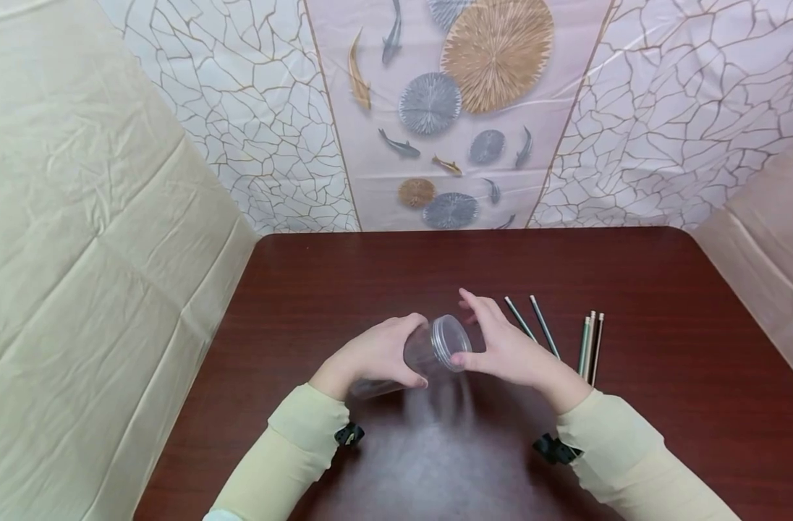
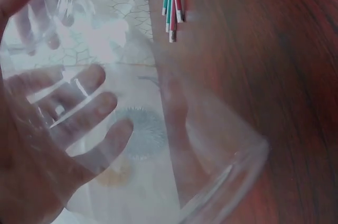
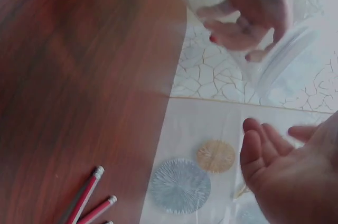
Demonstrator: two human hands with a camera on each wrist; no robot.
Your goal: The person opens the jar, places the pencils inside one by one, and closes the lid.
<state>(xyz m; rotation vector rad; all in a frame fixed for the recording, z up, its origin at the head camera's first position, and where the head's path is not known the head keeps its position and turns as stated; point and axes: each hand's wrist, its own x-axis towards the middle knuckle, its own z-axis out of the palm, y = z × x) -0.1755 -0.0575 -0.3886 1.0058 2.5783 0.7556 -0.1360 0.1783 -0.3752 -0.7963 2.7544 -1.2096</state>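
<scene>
A clear plastic jar [image 1: 420, 349] is held tilted above the table, its round screw lid [image 1: 452, 341] turned toward the right. My left hand [image 1: 380, 353] grips the jar round its side, the fingers showing through the clear wall in the left wrist view. Beside the lid, my right hand [image 1: 503, 349] has its fingers spread and its thumb close at the lid's rim in the head view. Seen from the right wrist, that hand's loosely bent fingers stand apart from the lid [image 3: 285, 60]. The jar's base [image 2: 227, 192] points away to the lower left.
Two pencils [image 1: 543, 325] lie on the dark red wooden table [image 1: 344, 271] behind the right wrist. Several more pencils [image 1: 590, 344] lie together farther right. A patterned cloth [image 1: 240, 123] hangs at the back, and plain pale cloth [image 1: 97, 239] lines the left side.
</scene>
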